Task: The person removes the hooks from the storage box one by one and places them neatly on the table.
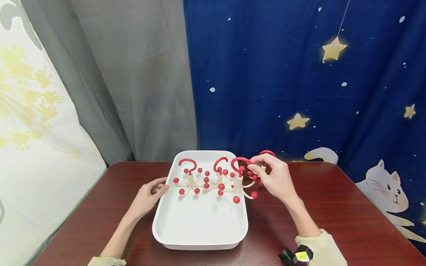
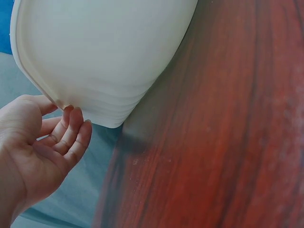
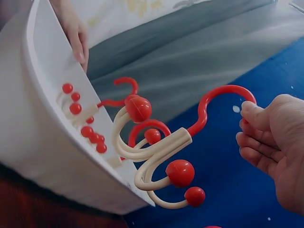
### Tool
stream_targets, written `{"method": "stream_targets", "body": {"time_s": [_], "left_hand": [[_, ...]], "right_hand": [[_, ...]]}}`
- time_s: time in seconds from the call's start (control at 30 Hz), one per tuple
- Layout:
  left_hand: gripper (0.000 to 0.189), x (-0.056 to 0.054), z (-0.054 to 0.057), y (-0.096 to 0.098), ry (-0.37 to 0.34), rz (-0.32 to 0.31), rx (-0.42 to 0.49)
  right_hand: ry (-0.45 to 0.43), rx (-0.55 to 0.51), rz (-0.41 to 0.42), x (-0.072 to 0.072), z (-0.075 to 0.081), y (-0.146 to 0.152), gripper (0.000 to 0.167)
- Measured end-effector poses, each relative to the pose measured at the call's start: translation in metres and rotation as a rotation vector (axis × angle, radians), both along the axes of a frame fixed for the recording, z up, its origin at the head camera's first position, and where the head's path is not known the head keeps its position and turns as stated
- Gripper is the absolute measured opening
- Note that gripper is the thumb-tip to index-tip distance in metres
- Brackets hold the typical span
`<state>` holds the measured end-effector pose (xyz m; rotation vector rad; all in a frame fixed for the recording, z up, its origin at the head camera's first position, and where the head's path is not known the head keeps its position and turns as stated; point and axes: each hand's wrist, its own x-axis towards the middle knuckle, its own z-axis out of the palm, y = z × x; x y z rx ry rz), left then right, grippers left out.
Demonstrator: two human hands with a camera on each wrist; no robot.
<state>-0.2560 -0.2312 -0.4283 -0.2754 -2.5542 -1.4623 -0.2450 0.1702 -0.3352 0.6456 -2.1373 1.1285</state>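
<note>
Between thumb and fingertips my right hand pinches the red hook end of a multi-arm hanger. Its cream arms curve up to red balls, and it hangs over the right side of a white tray. My left hand grips the tray's left rim, thumb at the edge and curled fingers against the outer wall. Two similar hangers stand in the tray's far half, one at left and one in the middle, their hooks upward.
Partly hidden behind my right hand is another hanger, its red hook showing beyond the tray's right side. The dark red wooden table ends at a grey curtain and a blue starry curtain.
</note>
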Motion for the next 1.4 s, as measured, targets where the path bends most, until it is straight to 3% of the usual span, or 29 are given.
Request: {"method": "stream_targets", "body": {"time_s": [0.87, 1.4], "left_hand": [[0.044, 0.0, 0.0, -0.001, -0.007, 0.008, 0.003], [0.044, -0.001, -0.003, -0.001, 0.01, -0.015, 0.025]], "right_hand": [[0.065, 0.078, -0.228, -0.01, -0.004, 0.095, 0.017], [-0.014, 0.044, -0.367, -0.016, -0.011, 0.15, 0.016]]}}
